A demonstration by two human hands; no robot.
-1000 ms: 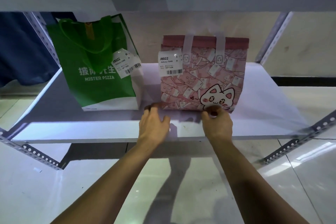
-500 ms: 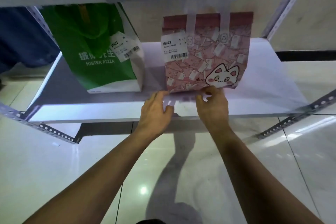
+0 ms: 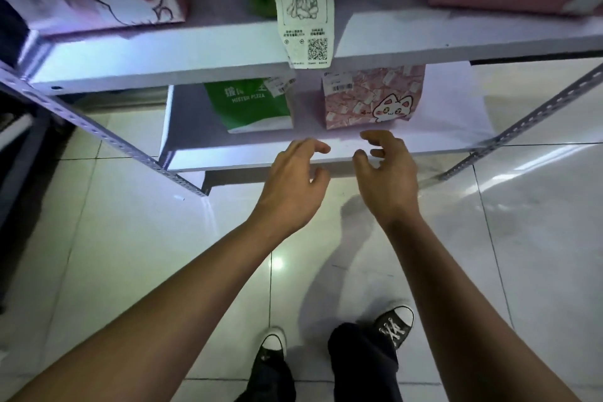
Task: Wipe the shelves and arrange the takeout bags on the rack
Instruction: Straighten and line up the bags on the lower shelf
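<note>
Near the front edge of the lower shelf (image 3: 326, 153) my left hand (image 3: 293, 186) and right hand (image 3: 388, 179) hang loose, holding nothing. Just behind stands the pink cat bag (image 3: 372, 98), beside the green pizza bag (image 3: 251, 104). A careless bump could tip it over.

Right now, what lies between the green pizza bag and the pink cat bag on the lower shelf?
Only bare shelf between green pizza bag and pink cat bag, per the head view.

Both hands off pink cat bag (image 3: 372, 98); left hand (image 3: 293, 188) and right hand (image 3: 386, 173) withdrawn toward 6 o'clock, fingers loosely curled, empty. View pulled back, upper shelf (image 3: 195, 52) now visible.
</note>
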